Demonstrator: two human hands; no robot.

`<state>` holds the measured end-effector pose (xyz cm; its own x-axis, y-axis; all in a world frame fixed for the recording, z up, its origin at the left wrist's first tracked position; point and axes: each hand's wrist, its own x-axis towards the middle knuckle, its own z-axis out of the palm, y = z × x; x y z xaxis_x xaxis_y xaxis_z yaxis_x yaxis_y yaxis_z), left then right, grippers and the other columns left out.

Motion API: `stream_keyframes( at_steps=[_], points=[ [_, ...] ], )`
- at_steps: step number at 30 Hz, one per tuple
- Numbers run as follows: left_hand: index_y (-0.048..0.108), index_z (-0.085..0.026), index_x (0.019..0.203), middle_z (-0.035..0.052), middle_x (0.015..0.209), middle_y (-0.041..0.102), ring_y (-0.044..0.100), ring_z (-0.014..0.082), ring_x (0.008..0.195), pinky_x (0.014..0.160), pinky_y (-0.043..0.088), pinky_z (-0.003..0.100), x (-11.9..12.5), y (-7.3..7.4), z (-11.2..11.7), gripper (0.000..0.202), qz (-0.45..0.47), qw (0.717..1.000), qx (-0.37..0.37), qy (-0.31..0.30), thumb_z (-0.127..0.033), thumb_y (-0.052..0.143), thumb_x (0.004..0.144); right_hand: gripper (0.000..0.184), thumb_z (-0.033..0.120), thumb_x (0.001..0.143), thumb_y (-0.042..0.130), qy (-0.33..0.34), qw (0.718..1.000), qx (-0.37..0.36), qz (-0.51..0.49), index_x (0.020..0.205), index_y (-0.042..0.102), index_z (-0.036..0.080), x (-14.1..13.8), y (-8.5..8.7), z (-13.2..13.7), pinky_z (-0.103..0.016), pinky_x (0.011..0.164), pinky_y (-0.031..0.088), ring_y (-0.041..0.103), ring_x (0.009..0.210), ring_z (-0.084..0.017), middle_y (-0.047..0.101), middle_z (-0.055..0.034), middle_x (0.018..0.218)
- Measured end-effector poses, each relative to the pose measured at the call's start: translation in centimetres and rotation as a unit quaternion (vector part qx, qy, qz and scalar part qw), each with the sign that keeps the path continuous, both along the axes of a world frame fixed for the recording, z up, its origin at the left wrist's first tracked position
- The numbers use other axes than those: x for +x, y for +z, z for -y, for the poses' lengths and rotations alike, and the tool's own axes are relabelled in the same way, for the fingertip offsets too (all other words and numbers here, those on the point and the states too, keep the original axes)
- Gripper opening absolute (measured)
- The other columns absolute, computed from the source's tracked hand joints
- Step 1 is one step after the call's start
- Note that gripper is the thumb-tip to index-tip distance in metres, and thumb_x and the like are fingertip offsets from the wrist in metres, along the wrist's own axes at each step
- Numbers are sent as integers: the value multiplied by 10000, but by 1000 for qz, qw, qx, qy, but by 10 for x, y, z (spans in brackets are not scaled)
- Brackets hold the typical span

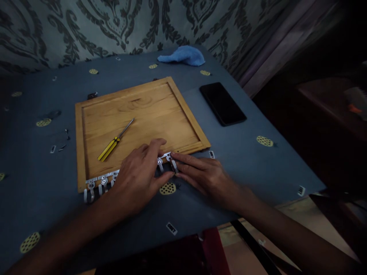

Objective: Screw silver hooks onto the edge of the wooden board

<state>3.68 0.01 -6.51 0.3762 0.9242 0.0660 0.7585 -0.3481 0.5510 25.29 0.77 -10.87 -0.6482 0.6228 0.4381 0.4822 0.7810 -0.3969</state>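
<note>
Left hand [139, 173]: over hook rail [104, 178], grip unclear
Right hand [210, 176]: fingers pinch rail's end
Wooden panel [155, 122]: keep rail flush

Right of the obstructing screwdriver [115, 140], the wooden panel [160, 114] leaves room to pass

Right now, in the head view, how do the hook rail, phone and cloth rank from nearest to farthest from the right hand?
1. Hook rail: along the board's near edge, its right end touched by the right hand.
2. Phone: right of the board, beyond the hand.
3. Cloth: near the table's far edge.
</note>
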Motion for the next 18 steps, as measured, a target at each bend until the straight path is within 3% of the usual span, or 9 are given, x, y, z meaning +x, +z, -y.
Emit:
stream_keyframes(
  at_steps=[13, 18],
  points=[
    [417, -228, 1278, 56, 1078, 695, 663, 275, 1005, 851, 542, 439, 0, 0, 1, 545, -2, 1000, -10, 5, -243, 723, 827, 241, 238, 1019, 535, 0, 1000, -2, 14, 1172, 708, 168, 1, -2, -1, -322, 831, 652, 761, 931, -183, 678, -94, 1320],
    [469, -208, 1271, 86, 1106, 693, 658, 291, 1026, 847, 543, 458, -7, 10, -2, 478, -9, 1000, 7, 5, -318, 693, 863, 236, 223, 1024, 521, -2, 1000, 11, 13, 1152, 704, 145, 0, -1, -1, -330, 800, 660, 763, 922, -189, 685, -105, 1305]
  ],
)
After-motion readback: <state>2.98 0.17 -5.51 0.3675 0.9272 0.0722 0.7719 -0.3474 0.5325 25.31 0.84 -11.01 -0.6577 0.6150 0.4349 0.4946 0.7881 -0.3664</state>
